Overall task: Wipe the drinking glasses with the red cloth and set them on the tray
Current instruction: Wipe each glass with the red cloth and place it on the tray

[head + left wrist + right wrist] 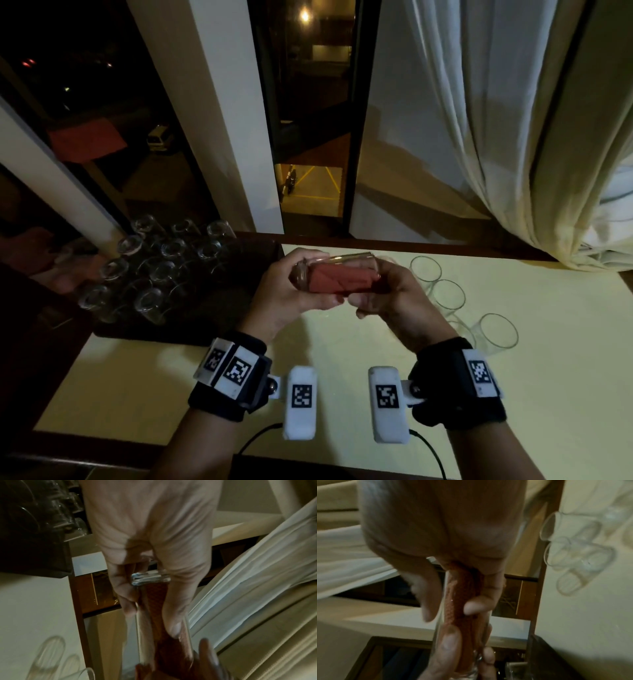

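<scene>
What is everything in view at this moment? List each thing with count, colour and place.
held glass: one, clear, on its side between both hands above the table
red cloth: one, red, stuffed inside the held glass
glasses on the tray: about a dozen, clear, upside down in rows
tray: one, dark, at the table's left
glasses on the table: at least four, clear, upright at the right
table: one, pale yellow, by the window
curtain: one, white, upper right
left hand: grips the held glass at its base end
right hand: at the mouth end, holding the cloth
</scene>
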Demonstrator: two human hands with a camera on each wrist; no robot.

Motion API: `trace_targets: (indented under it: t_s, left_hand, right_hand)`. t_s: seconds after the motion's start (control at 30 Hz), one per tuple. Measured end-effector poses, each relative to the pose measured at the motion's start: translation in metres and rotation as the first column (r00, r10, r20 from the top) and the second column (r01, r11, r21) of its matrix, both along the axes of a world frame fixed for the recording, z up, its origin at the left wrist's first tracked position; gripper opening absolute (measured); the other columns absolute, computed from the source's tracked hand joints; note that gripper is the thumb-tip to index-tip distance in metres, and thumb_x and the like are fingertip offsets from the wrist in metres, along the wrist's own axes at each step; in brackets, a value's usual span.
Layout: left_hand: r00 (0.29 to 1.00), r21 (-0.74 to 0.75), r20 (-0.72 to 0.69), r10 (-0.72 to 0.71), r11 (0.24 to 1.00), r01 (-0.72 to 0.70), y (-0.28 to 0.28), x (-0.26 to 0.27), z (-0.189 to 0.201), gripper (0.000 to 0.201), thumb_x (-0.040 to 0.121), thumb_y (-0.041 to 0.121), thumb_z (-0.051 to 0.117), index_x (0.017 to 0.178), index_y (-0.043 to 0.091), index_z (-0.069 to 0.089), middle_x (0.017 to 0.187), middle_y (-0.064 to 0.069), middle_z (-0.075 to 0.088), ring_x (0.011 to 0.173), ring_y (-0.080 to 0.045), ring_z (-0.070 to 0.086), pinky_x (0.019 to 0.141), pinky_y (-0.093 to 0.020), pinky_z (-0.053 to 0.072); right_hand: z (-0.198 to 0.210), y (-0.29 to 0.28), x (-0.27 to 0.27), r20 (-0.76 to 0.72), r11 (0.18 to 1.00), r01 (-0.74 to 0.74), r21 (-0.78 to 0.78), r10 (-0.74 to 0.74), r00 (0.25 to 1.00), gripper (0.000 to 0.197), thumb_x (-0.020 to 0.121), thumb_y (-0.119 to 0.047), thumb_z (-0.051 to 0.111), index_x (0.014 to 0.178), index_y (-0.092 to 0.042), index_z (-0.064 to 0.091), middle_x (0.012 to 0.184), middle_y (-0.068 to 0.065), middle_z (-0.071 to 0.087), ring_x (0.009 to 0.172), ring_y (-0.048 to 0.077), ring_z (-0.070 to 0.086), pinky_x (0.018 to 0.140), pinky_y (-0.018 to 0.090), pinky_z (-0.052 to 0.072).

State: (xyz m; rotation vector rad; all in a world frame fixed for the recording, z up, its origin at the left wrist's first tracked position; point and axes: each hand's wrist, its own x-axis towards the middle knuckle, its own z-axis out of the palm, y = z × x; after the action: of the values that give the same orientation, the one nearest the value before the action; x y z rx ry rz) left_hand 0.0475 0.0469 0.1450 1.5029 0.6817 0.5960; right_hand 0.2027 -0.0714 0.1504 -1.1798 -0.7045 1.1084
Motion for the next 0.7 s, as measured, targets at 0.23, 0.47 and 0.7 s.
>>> trace_targets:
  t_s: [0.23, 0.47, 0.7]
  left_hand:
    - [0.997, -0.209, 0.004, -0.073, 0.975, 0.073, -0.007, 0.004, 0.001, 0.066, 0.061, 0.029, 0.088, 0.120, 0.014, 0.063, 0.088, -0.002, 0.072, 0.060, -0.016, 0.064, 0.054, -0.020, 0.049]
    - [0.999, 0.026, 0.027, -0.018, 0.999, 0.018, -0.003, 0.001, -0.001, 0.063, 0.055, 0.020, 0.092, 0.113, 0.021, 0.068, 0.103, 0.005, 0.074, 0.091, -0.009, 0.072, 0.073, -0.021, 0.056]
    - [0.995, -0.146, 0.050, -0.081, 0.985, 0.087, -0.013, 0.008, -0.003, 0.069, 0.053, 0.041, 0.084, 0.117, 0.024, 0.063, 0.088, 0.008, 0.074, 0.058, -0.013, 0.065, 0.056, -0.019, 0.049]
  right_hand:
    - [-0.005, 0.008, -0.004, 0.018, 0.984, 0.160, 0.083, -0.162, 0.987, 0.035, 0.046, 0.009, 0.066, 0.077, -0.006, 0.073, 0.075, 0.007, 0.071, 0.068, 0.015, 0.063, 0.054, 0.024, 0.051]
    - [0.001, 0.006, 0.001, 0.035, 1.000, -0.001, -0.018, 0.001, 0.999, 0.030, 0.067, 0.002, 0.077, 0.094, -0.010, 0.070, 0.080, 0.003, 0.067, 0.063, 0.015, 0.058, 0.048, 0.024, 0.045]
    - [0.003, 0.005, -0.002, 0.084, 0.975, 0.216, 0.048, -0.219, 0.972, 0.033, 0.044, 0.011, 0.066, 0.072, -0.005, 0.066, 0.063, 0.004, 0.066, 0.054, 0.011, 0.058, 0.047, 0.021, 0.046]
